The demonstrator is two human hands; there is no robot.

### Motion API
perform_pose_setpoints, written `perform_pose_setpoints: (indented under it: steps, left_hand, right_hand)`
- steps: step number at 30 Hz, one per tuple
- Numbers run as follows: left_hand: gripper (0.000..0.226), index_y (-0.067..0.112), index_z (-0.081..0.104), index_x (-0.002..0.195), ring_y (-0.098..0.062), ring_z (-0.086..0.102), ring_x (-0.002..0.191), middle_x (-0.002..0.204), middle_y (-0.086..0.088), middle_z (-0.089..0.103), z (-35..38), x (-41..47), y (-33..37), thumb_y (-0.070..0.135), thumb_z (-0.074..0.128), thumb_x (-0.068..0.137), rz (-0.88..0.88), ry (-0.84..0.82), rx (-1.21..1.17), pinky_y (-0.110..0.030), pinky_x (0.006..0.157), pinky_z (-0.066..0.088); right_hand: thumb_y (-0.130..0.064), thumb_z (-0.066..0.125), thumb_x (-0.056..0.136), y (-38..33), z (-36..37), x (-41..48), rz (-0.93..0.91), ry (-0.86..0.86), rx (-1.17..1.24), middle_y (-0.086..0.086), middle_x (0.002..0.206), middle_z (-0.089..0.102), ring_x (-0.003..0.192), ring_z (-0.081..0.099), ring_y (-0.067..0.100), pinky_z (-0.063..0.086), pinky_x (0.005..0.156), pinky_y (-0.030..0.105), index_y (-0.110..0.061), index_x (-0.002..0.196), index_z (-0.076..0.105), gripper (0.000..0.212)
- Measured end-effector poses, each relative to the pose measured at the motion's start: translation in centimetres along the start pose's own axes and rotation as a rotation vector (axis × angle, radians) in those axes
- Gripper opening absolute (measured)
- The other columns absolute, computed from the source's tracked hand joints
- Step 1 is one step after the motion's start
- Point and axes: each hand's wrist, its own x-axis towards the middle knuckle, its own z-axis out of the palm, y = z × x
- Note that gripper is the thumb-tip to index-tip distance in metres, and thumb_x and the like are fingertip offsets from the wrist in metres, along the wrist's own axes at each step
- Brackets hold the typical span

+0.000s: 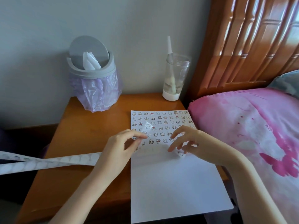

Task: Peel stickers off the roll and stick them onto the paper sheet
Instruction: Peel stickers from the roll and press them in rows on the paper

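Sticker strip (pixel 48 162) pinched in left hand (pixel 116 147); right hand (pixel 191 143) pinches sticker (pixel 180 154) above paper sheet (pixel 174 183).

Paper sheet (pixel 174 183) flat, top half stickered — sticker strip (pixel 48 162) trails left.

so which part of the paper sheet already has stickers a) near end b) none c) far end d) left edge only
c, rows of stickers cover the far end of the paper sheet, and the near end is blank
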Motion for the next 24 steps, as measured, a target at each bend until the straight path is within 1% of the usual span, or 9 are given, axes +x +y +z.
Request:
perform_pose_setpoints:
  steps: [2,6,8,11,12,16,20,22,24]
  left_hand:
    - [0.019,0.029,0.071,0.100,0.009,0.056,0.101,0.102,0.021,0.066,0.0,0.0,0.1,0.018,0.061,0.088,-0.008,-0.010,-0.009,-0.003,0.083,0.043]
    - [0.020,0.031,0.070,0.097,0.014,0.057,0.096,0.100,0.023,0.065,-0.2,-0.1,0.5,0.015,0.060,0.089,-0.020,-0.020,-0.053,-0.001,0.079,0.042]
    - [0.020,0.030,0.070,0.098,0.015,0.058,0.094,0.101,0.022,0.065,-0.3,-0.2,0.6,0.015,0.060,0.089,-0.027,-0.025,-0.057,0.000,0.077,0.042]
    - [0.020,0.028,0.071,0.100,0.016,0.059,0.092,0.102,0.021,0.066,-0.5,-0.2,0.5,0.015,0.059,0.090,-0.033,-0.028,-0.052,0.000,0.077,0.042]
    - [0.020,0.027,0.071,0.100,0.016,0.059,0.091,0.102,0.020,0.066,-0.5,-0.2,0.5,0.015,0.059,0.090,-0.034,-0.029,-0.049,0.000,0.077,0.042]
    - [0.020,0.028,0.071,0.100,0.015,0.060,0.089,0.102,0.021,0.066,-0.6,-0.2,0.7,0.016,0.058,0.091,-0.048,-0.039,-0.070,-0.002,0.074,0.044]
    - [0.021,0.033,0.068,0.097,0.023,0.055,0.088,0.099,0.030,0.060,-0.6,-0.3,0.8,0.016,0.058,0.091,-0.069,-0.064,-0.086,-0.001,0.071,0.045]
    - [0.021,0.033,0.067,0.097,0.025,0.054,0.089,0.100,0.030,0.059,-0.6,-0.4,0.8,0.016,0.058,0.090,-0.069,-0.068,-0.094,-0.001,0.071,0.045]
    - [0.020,0.029,0.069,0.099,0.019,0.058,0.089,0.104,0.025,0.061,-0.7,-0.3,0.8,0.016,0.057,0.090,-0.076,-0.057,-0.123,-0.002,0.071,0.046]
  right_hand:
    - [0.000,0.057,0.090,0.0,0.1,0.2,0.003,0.009,-0.024,-0.020,0.117,0.046,0.089,0.058,-0.001,0.049,0.083,0.018,-0.036,0.093,0.073,0.039]
    - [-0.002,0.064,0.086,-0.2,0.1,0.9,0.014,0.021,-0.084,-0.020,0.115,0.044,0.087,0.056,-0.003,0.047,0.080,0.014,-0.032,0.091,0.073,0.032]
    - [-0.002,0.065,0.086,-0.1,0.1,1.1,0.016,0.028,-0.106,-0.019,0.114,0.044,0.087,0.057,-0.001,0.049,0.081,0.019,-0.031,0.089,0.073,0.031]
    - [0.003,0.062,0.086,-0.1,0.1,1.3,0.038,0.030,-0.130,-0.017,0.113,0.044,0.084,0.057,0.001,0.054,0.078,0.032,-0.026,0.084,0.070,0.030]
    - [0.004,0.061,0.086,0.0,0.1,1.4,0.045,0.029,-0.144,-0.017,0.112,0.044,0.084,0.057,0.001,0.054,0.077,0.034,-0.024,0.083,0.070,0.030]
    - [0.011,0.056,0.085,0.1,0.0,1.5,0.059,0.037,-0.213,-0.017,0.115,0.040,0.084,0.057,-0.001,0.053,0.076,0.029,-0.028,0.085,0.068,0.040]
    - [0.014,0.054,0.085,0.0,0.1,1.7,0.055,0.024,-0.252,-0.017,0.116,0.035,0.083,0.057,0.000,0.050,0.077,0.022,-0.034,0.099,0.070,0.052]
    - [0.010,0.058,0.085,0.1,0.1,1.7,0.051,0.033,-0.255,-0.015,0.116,0.038,0.081,0.057,0.000,0.050,0.076,0.022,-0.031,0.095,0.071,0.044]
    - [0.000,0.068,0.082,0.1,-0.1,1.6,0.052,0.068,-0.220,-0.012,0.112,0.044,0.079,0.057,0.001,0.050,0.076,0.022,-0.022,0.090,0.073,0.024]
